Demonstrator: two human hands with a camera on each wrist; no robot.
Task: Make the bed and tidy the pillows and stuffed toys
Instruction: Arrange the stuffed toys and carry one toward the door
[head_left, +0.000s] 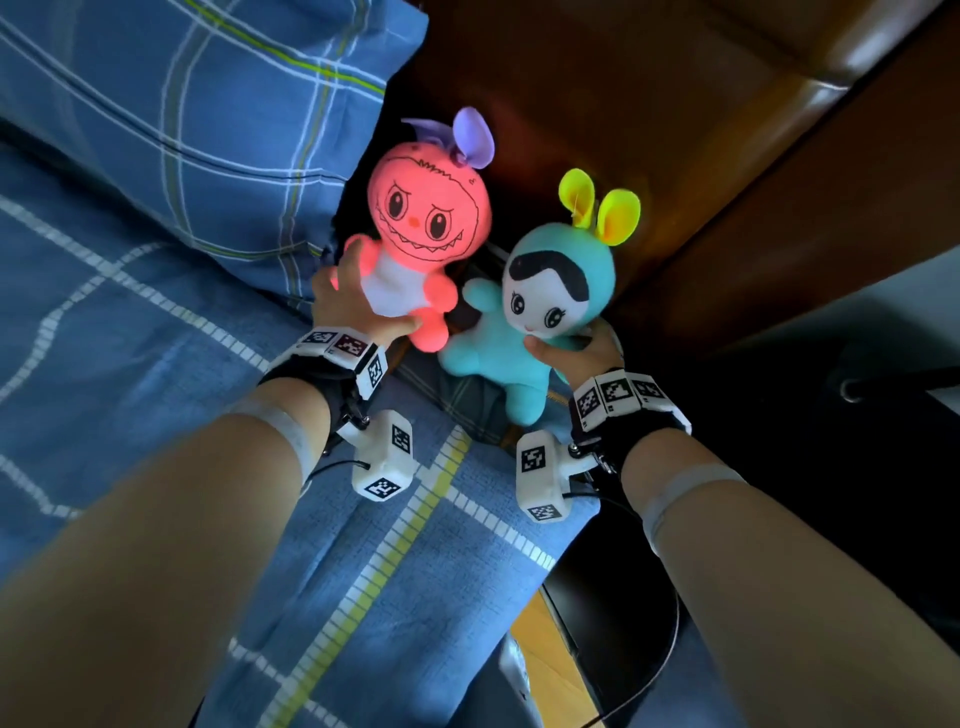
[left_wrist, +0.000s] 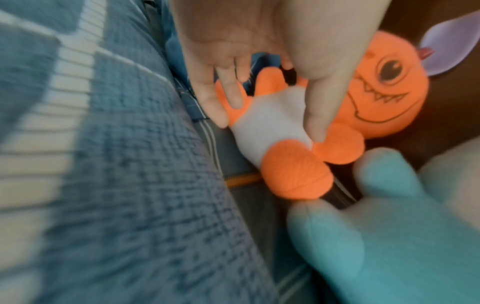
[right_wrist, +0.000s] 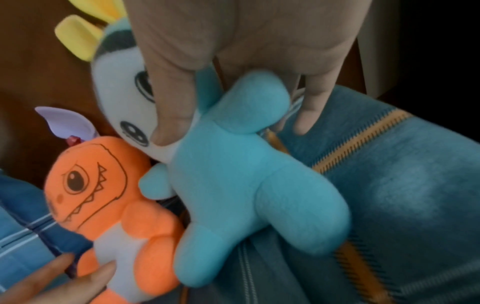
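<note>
Two stuffed toys side by side at the head of the bed, propped against the dark wooden headboard (head_left: 649, 104). Orange plush (head_left: 415, 228) with the toothy grin and purple ears on the left, body pinched between thumb and fingers of the left hand (head_left: 348, 306). Teal plush (head_left: 524, 322) with yellow ears on the right, gripped around neck and arm by the right hand (head_left: 576, 353), thumb across its white face. Arms of the two toys touching in the middle. Blue plaid pillow (head_left: 197, 130) just beside the orange one, to the left. Blue checked blanket (head_left: 156, 364) underneath both forearms, yellow stripe running through it.
</note>
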